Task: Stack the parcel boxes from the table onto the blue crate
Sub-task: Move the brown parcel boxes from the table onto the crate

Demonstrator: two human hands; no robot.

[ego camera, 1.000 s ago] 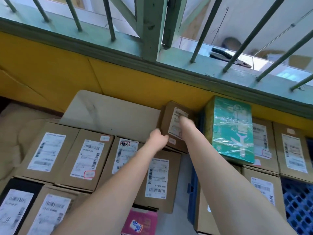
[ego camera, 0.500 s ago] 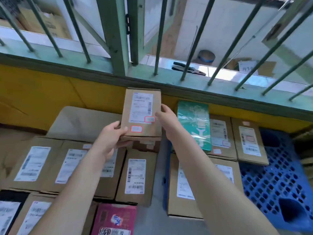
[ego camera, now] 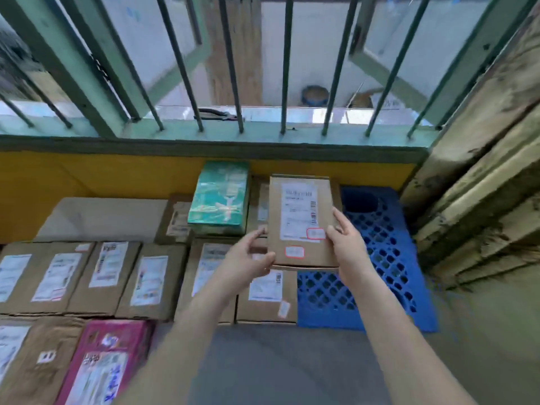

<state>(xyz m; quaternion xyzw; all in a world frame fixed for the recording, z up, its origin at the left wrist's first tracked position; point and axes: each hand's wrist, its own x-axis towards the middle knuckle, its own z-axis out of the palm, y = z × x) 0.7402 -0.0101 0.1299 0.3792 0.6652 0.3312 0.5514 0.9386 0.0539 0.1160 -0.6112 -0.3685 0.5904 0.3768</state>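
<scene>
Many brown parcels (ego camera: 108, 276) in rows on counter (ego camera: 102, 217), left of blue crate (ego camera: 388, 258); crate already carries boxes plus green wrapped box (ego camera: 220, 197). Pink box (ego camera: 108, 361) at near left. Held parcel box (ego camera: 301, 220) up over crate's stacked boxes, label upward. Left hand (ego camera: 248, 260) fingers curled gripping its near left corner; right hand (ego camera: 346, 244) fingers clasp right edge.

Brown parcel boxes (ego camera: 102, 276) and a pink box (ego camera: 108, 361) cover the table (ego camera: 99, 217); the blue crate (ego camera: 380, 258) carries more boxes.
</scene>
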